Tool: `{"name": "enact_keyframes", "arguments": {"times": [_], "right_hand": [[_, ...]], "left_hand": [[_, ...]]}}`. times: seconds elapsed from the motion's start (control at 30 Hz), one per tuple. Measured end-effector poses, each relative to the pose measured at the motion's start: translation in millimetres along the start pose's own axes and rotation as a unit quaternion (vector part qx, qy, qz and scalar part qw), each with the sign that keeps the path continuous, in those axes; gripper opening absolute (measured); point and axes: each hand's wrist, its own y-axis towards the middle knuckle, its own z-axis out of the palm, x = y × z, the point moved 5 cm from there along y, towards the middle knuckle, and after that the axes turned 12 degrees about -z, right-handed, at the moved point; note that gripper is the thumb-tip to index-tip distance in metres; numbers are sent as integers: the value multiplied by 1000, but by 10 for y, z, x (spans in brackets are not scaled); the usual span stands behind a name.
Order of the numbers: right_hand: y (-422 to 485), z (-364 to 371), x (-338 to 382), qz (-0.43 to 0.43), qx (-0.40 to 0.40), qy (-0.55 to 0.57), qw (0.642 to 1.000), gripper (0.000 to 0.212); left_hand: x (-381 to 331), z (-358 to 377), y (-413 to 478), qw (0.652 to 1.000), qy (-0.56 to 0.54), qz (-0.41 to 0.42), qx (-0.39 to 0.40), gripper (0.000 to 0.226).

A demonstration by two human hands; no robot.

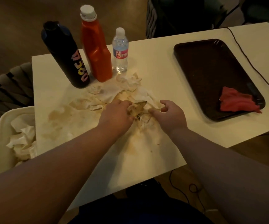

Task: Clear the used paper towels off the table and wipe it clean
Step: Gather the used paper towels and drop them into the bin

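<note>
A white bin (1,135) at the near left held crumpled towels. The dark tray (195,62) on the right held one red cloth (237,102). Three bottles stood far left: black flask (66,57), orange bottle (96,50), water bottle (120,50). Mid-table (154,62), the left hand (116,113) gripped the stained paper towels (114,92). The right hand (170,113) lay loosely spread beside them.

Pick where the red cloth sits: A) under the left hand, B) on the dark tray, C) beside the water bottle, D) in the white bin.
B: the red cloth lies crumpled in the near corner of the dark tray, to the right of the towel mess.
</note>
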Motion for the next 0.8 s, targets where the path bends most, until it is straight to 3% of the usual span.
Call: {"name": "enact_keyframes", "arguments": {"times": [0.2,0.47,0.8], "right_hand": [[186,91,24,-15,31,-32,999,12],[70,-222,128,-34,-6,37,999,12],[-206,-264,568,-55,-18,123,991,14]], "left_hand": [[50,-30,217,996,86,-37,-10,57],[70,-106,347,990,141,-26,-8,28],[246,-724,42,995,-48,-7,-92,19]]}}
